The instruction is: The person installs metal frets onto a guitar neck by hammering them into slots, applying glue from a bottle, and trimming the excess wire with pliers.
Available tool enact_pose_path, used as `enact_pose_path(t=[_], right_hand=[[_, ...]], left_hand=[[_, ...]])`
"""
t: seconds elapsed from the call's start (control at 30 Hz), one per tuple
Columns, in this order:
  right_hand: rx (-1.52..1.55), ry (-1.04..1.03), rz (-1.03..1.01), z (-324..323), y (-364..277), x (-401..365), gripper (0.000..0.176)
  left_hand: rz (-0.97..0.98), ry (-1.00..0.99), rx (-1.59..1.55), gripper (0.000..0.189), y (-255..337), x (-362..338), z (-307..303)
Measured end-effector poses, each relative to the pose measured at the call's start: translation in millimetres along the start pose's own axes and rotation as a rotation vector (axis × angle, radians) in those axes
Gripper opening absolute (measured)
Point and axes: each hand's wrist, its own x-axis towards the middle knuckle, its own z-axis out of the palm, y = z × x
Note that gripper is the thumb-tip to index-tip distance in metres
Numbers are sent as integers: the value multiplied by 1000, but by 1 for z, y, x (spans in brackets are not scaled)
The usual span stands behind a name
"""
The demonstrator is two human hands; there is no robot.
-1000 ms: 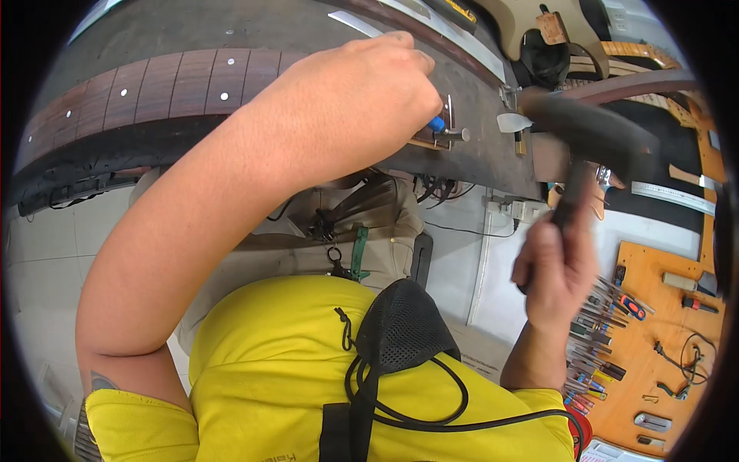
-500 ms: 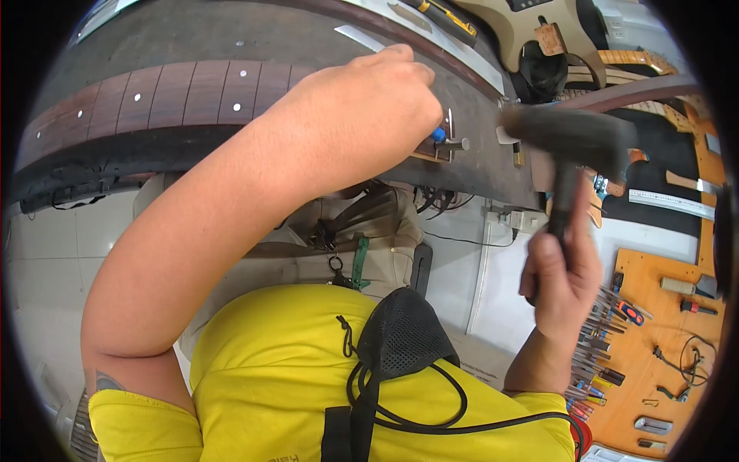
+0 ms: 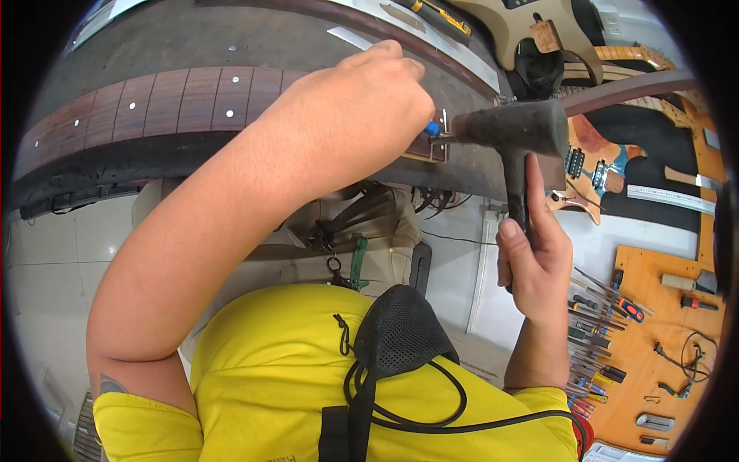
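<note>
Ideally, the right grip [image 3: 535,262], closed round the handle of one black, round-headed mallet [image 3: 512,129], strikes square, while the left grip [image 3: 385,100], curled shut about one blue-and-silver rod-shaped tool [image 3: 433,128] with fingers hidden, holds firm. The mallet's face is right by the tool's end, above the dark grey bench [image 3: 269,42]. Leftward lies one long dark-brown wooden fretboard [image 3: 173,100], five white dots visible.

The surface [image 3: 173,42] is dark grey, with marks on it. A long brown board with white dots [image 3: 169,100] lies along its near side. Farther back lie a thin, shiny strip [image 3: 346,37] and a long, dark brown piece [image 3: 315,11].
</note>
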Motion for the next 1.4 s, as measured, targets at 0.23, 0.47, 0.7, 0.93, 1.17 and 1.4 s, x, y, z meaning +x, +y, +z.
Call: enact_pose_path(t=[0.23,0.47,0.7,0.93,1.17,1.4], right_hand=[[180,223,-273,-4,9,-3,68],[103,202,-264,-14,0,-7,66],[-86,12,-113,-14,-1,-1,65],[-79,-8,-91,-11,4,10,65],[121,274,-359,-8,-6,9,68],[49,250,-216,-4,-9,13,69]], left_hand=[[-8,-6,12,21,-1,2,4],[-11,37,17,23,-3,1,5],[-31,63,3,24,-1,3,7],[-25,37,53,23,-1,4,8],[-42,35,39,22,0,3,8],[-49,54,33,23,-2,5,7]])
